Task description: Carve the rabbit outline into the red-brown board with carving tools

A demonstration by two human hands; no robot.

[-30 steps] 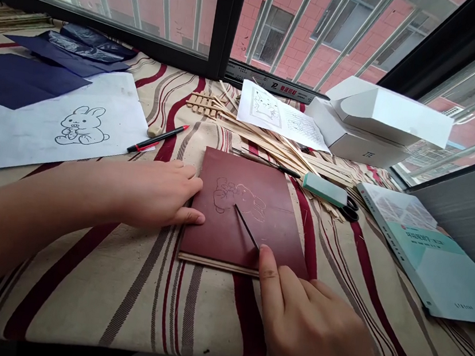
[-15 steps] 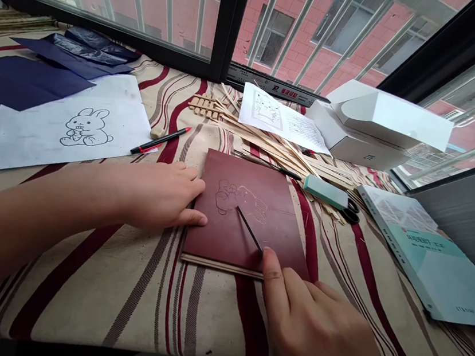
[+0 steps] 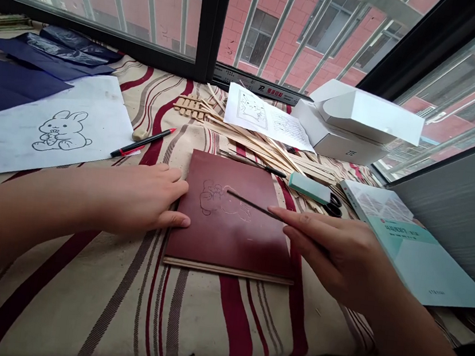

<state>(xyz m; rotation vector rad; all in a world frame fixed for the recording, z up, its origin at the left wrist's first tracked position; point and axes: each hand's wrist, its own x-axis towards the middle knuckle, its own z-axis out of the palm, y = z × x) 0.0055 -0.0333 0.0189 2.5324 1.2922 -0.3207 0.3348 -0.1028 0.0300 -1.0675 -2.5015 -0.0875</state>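
Note:
A dark red board (image 3: 229,249) with pale layered edges lies flat on the striped cloth. A rabbit outline (image 3: 213,198) is on its face, partly in dark lines and partly in pale scored ones. My left hand (image 3: 148,196) grips the board's left edge, its thumb lying on top and the other fingers bent against the side. Pinched in my right hand (image 3: 333,247) is a thin dark carving tool (image 3: 251,204), held at a low slant. Its tip is at the rabbit's head; whether it touches the surface I cannot tell.
Left of the board are a paper with a rabbit drawing (image 3: 64,130), a black-and-red pen (image 3: 142,143) and dark blue sheets (image 3: 10,84). Behind lie wooden strips (image 3: 263,141), a sharpening stone (image 3: 309,187) and a white box (image 3: 352,123). A book (image 3: 423,247) lies at right.
My right hand has swung to the board's right side, turning the carving tool from a steep diagonal to a flatter slant. Its tip has shifted rightward on the drawing. The left hand stays at the board's edge.

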